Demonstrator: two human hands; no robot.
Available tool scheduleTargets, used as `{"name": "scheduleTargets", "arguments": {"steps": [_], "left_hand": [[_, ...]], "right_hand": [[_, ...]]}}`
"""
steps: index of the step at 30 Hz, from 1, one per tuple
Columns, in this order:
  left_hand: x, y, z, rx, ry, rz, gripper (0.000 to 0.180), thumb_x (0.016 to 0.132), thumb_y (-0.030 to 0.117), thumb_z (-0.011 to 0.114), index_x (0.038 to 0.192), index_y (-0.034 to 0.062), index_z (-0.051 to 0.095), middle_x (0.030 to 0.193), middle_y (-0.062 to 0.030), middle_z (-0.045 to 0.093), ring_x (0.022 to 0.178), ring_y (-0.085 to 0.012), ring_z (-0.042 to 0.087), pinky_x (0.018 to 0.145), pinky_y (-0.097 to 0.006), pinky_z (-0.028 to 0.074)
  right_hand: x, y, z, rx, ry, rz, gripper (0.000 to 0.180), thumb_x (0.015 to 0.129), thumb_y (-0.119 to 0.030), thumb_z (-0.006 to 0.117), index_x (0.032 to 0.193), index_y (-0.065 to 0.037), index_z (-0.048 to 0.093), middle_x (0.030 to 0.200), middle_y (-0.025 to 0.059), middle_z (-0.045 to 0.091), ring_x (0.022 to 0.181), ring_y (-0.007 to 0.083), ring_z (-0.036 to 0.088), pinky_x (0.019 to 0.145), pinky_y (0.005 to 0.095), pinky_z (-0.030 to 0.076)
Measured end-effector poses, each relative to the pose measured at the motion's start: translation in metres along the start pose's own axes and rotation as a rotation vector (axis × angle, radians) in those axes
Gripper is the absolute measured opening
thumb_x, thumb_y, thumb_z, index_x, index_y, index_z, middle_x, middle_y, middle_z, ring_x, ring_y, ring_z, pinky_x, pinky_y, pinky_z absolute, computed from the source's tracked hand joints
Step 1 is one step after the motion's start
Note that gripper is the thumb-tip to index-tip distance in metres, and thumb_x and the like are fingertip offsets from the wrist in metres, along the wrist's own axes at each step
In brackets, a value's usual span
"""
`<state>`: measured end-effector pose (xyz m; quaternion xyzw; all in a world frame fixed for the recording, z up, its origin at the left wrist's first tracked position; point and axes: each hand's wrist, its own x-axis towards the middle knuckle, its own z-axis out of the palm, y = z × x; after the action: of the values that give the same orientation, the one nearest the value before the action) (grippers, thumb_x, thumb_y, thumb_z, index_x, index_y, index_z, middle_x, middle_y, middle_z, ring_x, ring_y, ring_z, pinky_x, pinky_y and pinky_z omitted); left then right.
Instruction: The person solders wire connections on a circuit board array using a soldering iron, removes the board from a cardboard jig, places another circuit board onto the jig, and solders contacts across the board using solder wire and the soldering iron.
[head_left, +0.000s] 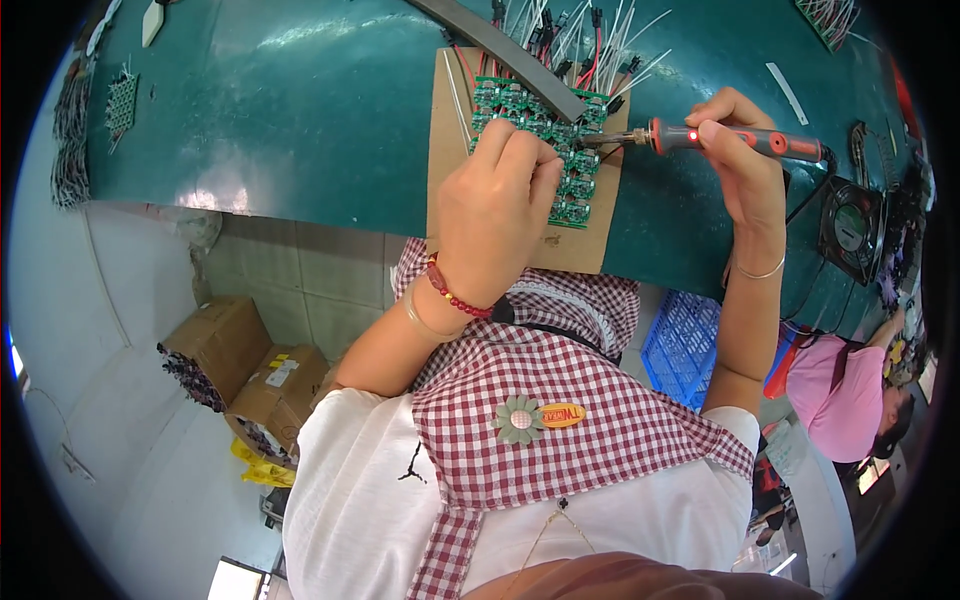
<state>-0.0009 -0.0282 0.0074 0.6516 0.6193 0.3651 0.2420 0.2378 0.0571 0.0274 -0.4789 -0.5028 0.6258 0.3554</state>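
A panel of small green circuit boards (pixel 573 213) lies on a brown cardboard sheet (pixel 612 235) at the table's near edge. Over its left side, my left hand (pixel 500 200) is closed with thumb and fingertips together; whatever they pinch is hidden. My right hand (pixel 745 155) grips a red and grey soldering iron (pixel 675 137) with a lit red light. The iron points left, its tip at the boards close to my left fingertips. A grey bar (pixel 500 48) lies slantwise across the panel's far part. White, red and black wires (pixel 600 45) fan out behind it.
On the green table (pixel 300 110) lie another board panel (pixel 122 105) at left and a white strip (pixel 787 93) at right. A small black fan (pixel 850 230) stands right. Below are a blue basket (pixel 680 345) and cardboard boxes (pixel 225 345). A person in pink (pixel 835 390) is at right.
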Motion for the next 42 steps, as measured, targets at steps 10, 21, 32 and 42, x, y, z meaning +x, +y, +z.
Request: {"name": "scheduleTargets", "arguments": {"steps": [10,21,32,42], "left_hand": [[0.004,-0.003,0.004,0.023,-0.013,0.006,0.012,0.078,0.003,0.07,0.081,0.0034,0.058,0.081,-0.0097,0.055,0.065,-0.0292,0.06,0.055,-0.038,0.048],[0.003,-0.004,-0.001,-0.022,0.034,-0.028,0.008,0.08,-0.002,0.068,0.084,0.0008,0.062,0.08,-0.0084,0.055,0.063,-0.0183,0.058,0.055,-0.031,0.046],[0.0,-0.004,-0.012,-0.131,-0.042,-0.081,0.013,0.08,0.002,0.069,0.084,0.0022,0.056,0.081,-0.0102,0.055,0.063,-0.0265,0.06,0.056,-0.036,0.048],[-0.001,-0.009,-0.015,-0.055,0.033,-0.079,0.011,0.081,0.0,0.067,0.085,0.0024,0.057,0.084,-0.0118,0.056,0.064,-0.0301,0.06,0.056,-0.037,0.049]], "right_hand": [[0.006,-0.005,0.001,-0.056,-0.064,0.027,0.011,0.08,-0.014,0.065,0.079,-0.002,0.064,0.076,0.0017,0.061,0.061,0.0041,0.042,0.058,0.0218,0.033],[0.013,-0.008,0.003,-0.111,-0.115,0.01,0.013,0.08,-0.015,0.066,0.079,-0.003,0.064,0.073,0.0002,0.059,0.06,0.0037,0.042,0.056,0.0207,0.031],[0.004,-0.013,-0.004,-0.09,-0.045,-0.048,0.014,0.079,-0.016,0.066,0.079,-0.002,0.064,0.071,-0.0005,0.056,0.06,0.0038,0.039,0.057,0.0216,0.029],[-0.002,-0.007,0.001,-0.016,-0.024,-0.061,0.015,0.08,-0.016,0.067,0.08,-0.001,0.064,0.072,0.0004,0.057,0.061,0.0047,0.041,0.057,0.0217,0.03]]}}
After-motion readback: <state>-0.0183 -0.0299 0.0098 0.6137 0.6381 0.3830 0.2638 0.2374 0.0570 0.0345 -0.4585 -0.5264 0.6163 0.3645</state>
